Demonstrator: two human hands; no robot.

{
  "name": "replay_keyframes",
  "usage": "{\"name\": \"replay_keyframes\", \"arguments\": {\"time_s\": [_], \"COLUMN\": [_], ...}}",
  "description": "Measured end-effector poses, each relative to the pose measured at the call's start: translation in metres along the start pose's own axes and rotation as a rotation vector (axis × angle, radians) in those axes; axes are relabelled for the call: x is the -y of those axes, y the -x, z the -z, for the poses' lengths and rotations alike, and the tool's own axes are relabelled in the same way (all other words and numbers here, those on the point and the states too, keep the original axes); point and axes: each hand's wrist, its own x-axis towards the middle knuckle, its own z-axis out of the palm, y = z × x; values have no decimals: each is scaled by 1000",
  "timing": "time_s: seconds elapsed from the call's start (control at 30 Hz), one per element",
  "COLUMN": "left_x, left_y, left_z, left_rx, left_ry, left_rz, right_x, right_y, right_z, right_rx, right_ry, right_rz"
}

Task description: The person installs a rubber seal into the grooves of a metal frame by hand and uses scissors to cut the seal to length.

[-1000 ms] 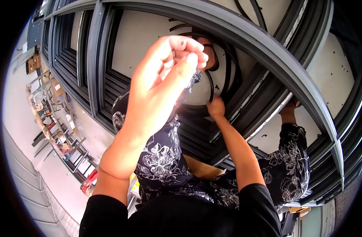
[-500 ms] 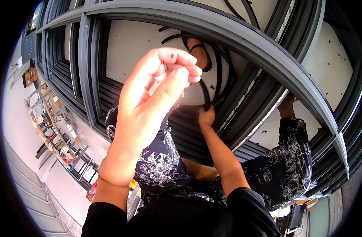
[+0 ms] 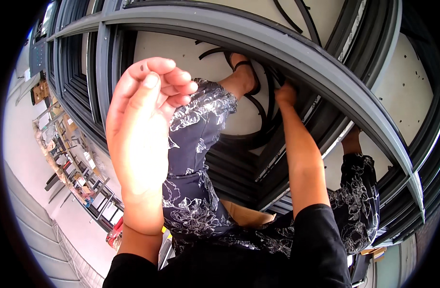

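Note:
Raised close to the camera on the left, my left hand (image 3: pixel 150 113) has its fingers loosely curled and its thumb beside the forefinger; nothing shows in it. My right hand (image 3: pixel 285 94) reaches down inside a dark grey metal frame (image 3: pixel 191 19), its fingers closed around a black rubber strip (image 3: pixel 272 103) against the inner edge. The fingertips are partly lost in shadow. From there the strip curves in loose loops over the pale floor beside my sandalled foot (image 3: pixel 244 72). A further piece of black strip (image 3: pixel 211 52) lies at the foot's upper left.
Stacked dark frames (image 3: pixel 306 115) surround my legs, their bars crossing between both feet. Brown cardboard (image 3: pixel 249 213) lies under my lap. At left stands a long rack (image 3: pixel 69 158) with mixed items. Small dark scraps (image 3: pixel 404 77) dot the floor at right.
My right hand has moved up and to the right along the inner frame edge. My left hand has shifted left. My left knee and leg show more fully now.

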Motion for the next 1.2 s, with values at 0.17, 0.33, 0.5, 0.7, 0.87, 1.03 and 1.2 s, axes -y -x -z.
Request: {"name": "replay_keyframes", "arguments": {"time_s": [0.17,0.33,0.5,0.7,0.87,1.03,1.2], "left_x": [-3,4,19,40,41,26,25], "left_y": [4,2,-4,-11,10,57,102], "left_z": [0,3,19,45,57,84,144], "left_rx": [60,38,-32,-126,-238,-235,-379], "left_ry": [7,18,31,153,237,216,121], "left_rz": [27,32,-23,-60,-204,-497,-454], "right_x": [11,42,76,102,119,111,97], "right_y": [6,105,245,328,378,415,444], "right_z": [17,26,100,221,313,383,460], "right_rx": [245,229,129,-39,-180,-316,-310], "right_ry": [-136,-473,-561,-973,-1120,-1112,-1225], "right_rz": [-29,120,270,204,423,592,675]}}
